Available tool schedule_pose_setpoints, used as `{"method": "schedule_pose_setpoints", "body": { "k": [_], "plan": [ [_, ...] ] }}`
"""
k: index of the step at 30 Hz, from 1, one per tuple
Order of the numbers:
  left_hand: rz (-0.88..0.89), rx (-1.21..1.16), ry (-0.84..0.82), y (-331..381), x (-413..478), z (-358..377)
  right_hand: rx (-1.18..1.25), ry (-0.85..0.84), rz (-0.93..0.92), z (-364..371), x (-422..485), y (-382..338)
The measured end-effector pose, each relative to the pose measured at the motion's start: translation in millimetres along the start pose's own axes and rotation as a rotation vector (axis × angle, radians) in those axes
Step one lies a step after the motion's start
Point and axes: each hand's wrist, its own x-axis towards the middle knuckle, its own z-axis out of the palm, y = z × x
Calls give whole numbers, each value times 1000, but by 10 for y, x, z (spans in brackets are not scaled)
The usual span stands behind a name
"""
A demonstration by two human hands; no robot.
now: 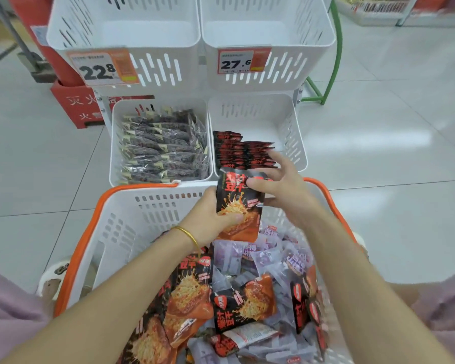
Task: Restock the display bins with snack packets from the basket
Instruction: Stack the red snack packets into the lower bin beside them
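Both my hands hold one black-and-orange snack packet (238,203) upright above the far end of the basket (132,206). My left hand (210,219) grips its lower left edge with the thumb on the front. My right hand (279,182) pinches its upper right corner, its other fingers spread toward the lower right bin (294,137). That bin holds a row of the same black-and-red packets (242,151) standing along its left side. The white basket with an orange rim holds several more orange packets (192,292) and pale purple packets (273,256).
The lower left bin (114,143) is filled with dark purple packets (163,145). Two upper white bins (126,43) (268,40) carry price tags 22.8 and 27.6. A red box (74,103) stands left of the rack, a green frame (331,64) to its right, on tiled floor.
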Motion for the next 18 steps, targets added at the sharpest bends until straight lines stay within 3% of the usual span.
{"method": "schedule_pose_setpoints", "body": {
  "k": [3, 5, 9, 11, 13, 18],
  "plan": [
    [56, 101, -35, 157, 272, -73, -431, -322, 60, -248, 247, -385],
    [80, 166, -22, 263, 489, -105, -625, -346, 58, -310, 430, -528],
    [169, 176, 162, 260, 934, -164, -555, -95, -127, -465, 793, -715],
    [196, 359, 290, 122, 1182, -195, -570, 131, -284, -576, 1061, -716],
    [193, 596, 294, -57, 1377, -173, -752, 308, -405, -649, 1369, -627],
    [270, 952, 157, -413, 1639, 24, -1002, 312, -432, -698, 2118, -193]
  ]
}}
